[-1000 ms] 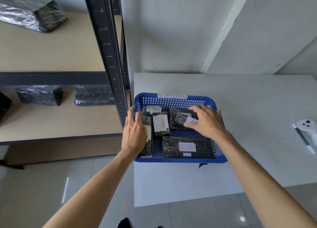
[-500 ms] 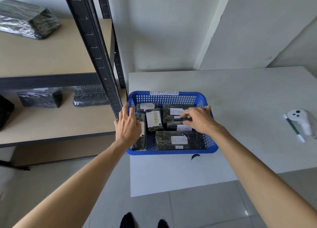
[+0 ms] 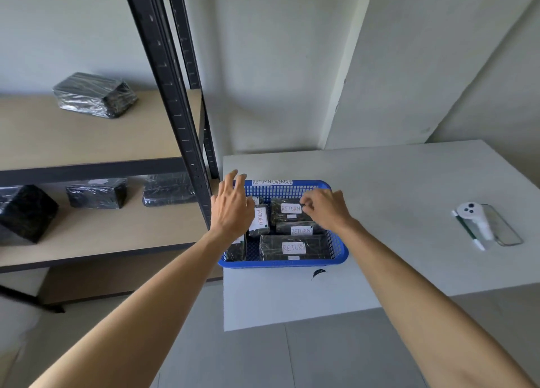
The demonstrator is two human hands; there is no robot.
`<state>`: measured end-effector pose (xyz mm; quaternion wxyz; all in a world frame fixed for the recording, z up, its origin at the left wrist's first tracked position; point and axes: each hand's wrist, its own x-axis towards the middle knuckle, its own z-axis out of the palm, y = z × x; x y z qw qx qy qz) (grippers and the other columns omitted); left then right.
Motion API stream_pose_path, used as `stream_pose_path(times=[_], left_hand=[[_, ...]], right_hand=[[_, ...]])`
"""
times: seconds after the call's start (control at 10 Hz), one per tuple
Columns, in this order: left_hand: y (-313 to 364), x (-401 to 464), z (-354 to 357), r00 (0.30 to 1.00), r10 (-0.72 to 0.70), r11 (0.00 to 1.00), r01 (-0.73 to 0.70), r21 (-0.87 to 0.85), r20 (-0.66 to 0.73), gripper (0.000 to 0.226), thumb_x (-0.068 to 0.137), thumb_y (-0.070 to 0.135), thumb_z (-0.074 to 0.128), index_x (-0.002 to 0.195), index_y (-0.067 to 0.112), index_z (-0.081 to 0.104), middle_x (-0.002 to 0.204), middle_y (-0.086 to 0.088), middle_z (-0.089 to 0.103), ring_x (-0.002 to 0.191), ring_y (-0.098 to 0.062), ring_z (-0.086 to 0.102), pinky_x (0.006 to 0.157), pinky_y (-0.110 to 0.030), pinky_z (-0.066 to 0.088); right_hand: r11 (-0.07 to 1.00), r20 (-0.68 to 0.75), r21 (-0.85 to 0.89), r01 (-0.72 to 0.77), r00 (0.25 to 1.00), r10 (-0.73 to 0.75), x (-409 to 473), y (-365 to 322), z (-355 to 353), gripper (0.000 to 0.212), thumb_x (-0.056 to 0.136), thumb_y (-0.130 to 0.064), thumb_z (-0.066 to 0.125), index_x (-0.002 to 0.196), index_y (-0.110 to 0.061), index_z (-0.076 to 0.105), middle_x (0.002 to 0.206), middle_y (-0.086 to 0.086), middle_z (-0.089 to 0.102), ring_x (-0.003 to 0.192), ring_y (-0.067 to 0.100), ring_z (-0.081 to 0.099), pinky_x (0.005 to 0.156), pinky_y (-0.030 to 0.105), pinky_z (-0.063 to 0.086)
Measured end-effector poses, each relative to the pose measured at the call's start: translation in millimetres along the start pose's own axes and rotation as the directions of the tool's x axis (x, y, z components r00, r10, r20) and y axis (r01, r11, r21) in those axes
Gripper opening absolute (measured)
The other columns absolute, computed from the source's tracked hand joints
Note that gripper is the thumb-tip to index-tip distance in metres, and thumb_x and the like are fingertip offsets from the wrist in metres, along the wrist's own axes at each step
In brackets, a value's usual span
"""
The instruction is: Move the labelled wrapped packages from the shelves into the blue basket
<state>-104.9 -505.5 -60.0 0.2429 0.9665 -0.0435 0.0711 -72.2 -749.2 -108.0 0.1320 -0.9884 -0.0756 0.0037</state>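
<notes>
1. Packages wrapped in glossy black film with white paper labels reading RETURN lie packed inside the blue basket [image 3: 339,250], a rectangular plastic tray with mesh walls at the near left corner of the pale grey worktop [image 3: 409,256].
2. Nearest in the basket is the front package [image 3: 292,248], a flat oblong lying along the front wall; behind it lies a narrower labelled package [image 3: 299,230].
3. Left hand [image 3: 232,209] hovers palm down above the basket's left side, fingers [image 3: 233,177] straight and loosely spread, holding nothing.
4. Right hand [image 3: 327,209] curls over the basket's middle, thumb and forefinger pinched at the edge of the rear package [image 3: 287,209]; whether they truly grip the wrap I cannot tell.
5. Basket's far wall carries a white strip [image 3: 271,182] marked RETURN OVERDUE.
6. Left of the basket, the black metal shelf unit [image 3: 163,74] with matt tan boards holds four more shiny wrapped blocks, no label readable on them.
7. Right of the basket, well apart, a white controller [image 3: 474,218] lies beside a pen [image 3: 467,229].
</notes>
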Motion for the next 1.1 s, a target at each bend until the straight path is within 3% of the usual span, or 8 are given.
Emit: stream_pose_path(times=[0.1,0.3,0.4,0.5,0.6,0.8,1.0,1.1], left_hand=[[-5,-12,7,0.999,0.044,0.999,-0.044,0.008,0.009,0.055,0.09,0.014,0.054,0.142,0.012,0.037,0.155,-0.007,0.027,0.136,-0.027,0.034,0.1,-0.051,0.04],[-29,-25,44,0.998,0.046,0.999,-0.047,0.022,0.046,0.055,0.09,0.016,0.052,0.142,0.011,0.038,0.153,-0.008,0.03,0.136,-0.029,0.034,0.097,-0.051,0.044],[-35,-30,58,0.997,0.047,0.999,-0.048,0.013,0.059,0.053,0.09,0.016,0.054,0.141,0.01,0.039,0.152,-0.008,0.031,0.135,-0.03,0.037,0.096,-0.049,0.046],[-38,-30,68,0.996,0.042,0.999,-0.042,0.004,0.08,0.052,0.089,0.017,0.055,0.138,0.013,0.039,0.152,-0.007,0.03,0.132,-0.031,0.04,0.094,-0.049,0.047],[-41,-27,74,0.996,0.039,0.999,-0.039,-0.004,0.084,0.05,0.089,0.017,0.056,0.136,0.013,0.041,0.152,-0.008,0.031,0.13,-0.032,0.042,0.095,-0.05,0.047],[-41,-18,76,0.995,0.019,1.0,-0.019,-0.006,0.097,0.051,0.09,0.017,0.057,0.138,0.011,0.042,0.152,-0.007,0.031,0.13,-0.03,0.042,0.095,-0.049,0.048],[-41,-18,77,0.993,0.019,1.0,-0.018,-0.011,0.113,0.051,0.091,0.018,0.057,0.139,0.012,0.041,0.153,-0.009,0.029,0.133,-0.031,0.039,0.095,-0.049,0.048],[-39,-16,74,0.996,0.024,1.0,-0.022,-0.022,0.09,0.051,0.09,0.017,0.057,0.139,0.011,0.042,0.151,-0.009,0.031,0.131,-0.031,0.041,0.094,-0.05,0.048]], right_hand=[[0.997,0.172,-0.078,-0.017,0.985,0.03,-6,13,34,0.026,0.094,-0.034,0.068,0.12,-0.028,0.066,0.119,-0.004,0.065,0.112,0.018,0.061,0.103,0.047,0.033],[1.0,0.267,-0.004,0.029,0.963,-0.027,5,35,66,0.026,0.096,-0.036,0.065,0.122,-0.032,0.065,0.107,-0.012,0.051,0.113,0.018,0.057,0.093,0.045,0.022],[1.0,0.32,0.009,0.022,0.947,-0.024,19,37,60,0.025,0.097,-0.039,0.064,0.121,-0.035,0.067,0.117,-0.013,0.065,0.114,0.015,0.056,0.085,0.042,0.02],[1.0,0.406,0.026,-0.017,0.914,0.005,34,36,56,0.025,0.1,-0.038,0.06,0.123,-0.038,0.068,0.116,-0.016,0.069,0.114,0.017,0.056,0.091,0.044,0.024],[0.998,0.423,0.055,-0.039,0.906,0.012,39,36,60,0.026,0.102,-0.03,0.058,0.124,-0.035,0.07,0.107,-0.015,0.068,0.119,0.02,0.055,0.106,0.052,0.03],[0.994,0.324,0.104,-0.012,0.946,-0.022,35,41,62,0.009,0.096,-0.03,0.067,0.105,-0.029,0.07,0.103,-0.014,0.072,0.102,0.013,0.065,0.104,0.047,0.038],[0.993,0.361,0.116,0.0,0.931,-0.042,30,40,57,0.01,0.096,-0.029,0.068,0.104,-0.026,0.071,0.103,-0.011,0.071,0.098,0.013,0.066,0.092,0.039,0.053],[0.986,0.299,0.164,-0.004,0.953,-0.046,32,42,57,0.009,0.094,-0.025,0.07,0.103,-0.024,0.072,0.101,-0.01,0.072,0.095,0.011,0.067,0.088,0.037,0.056]])
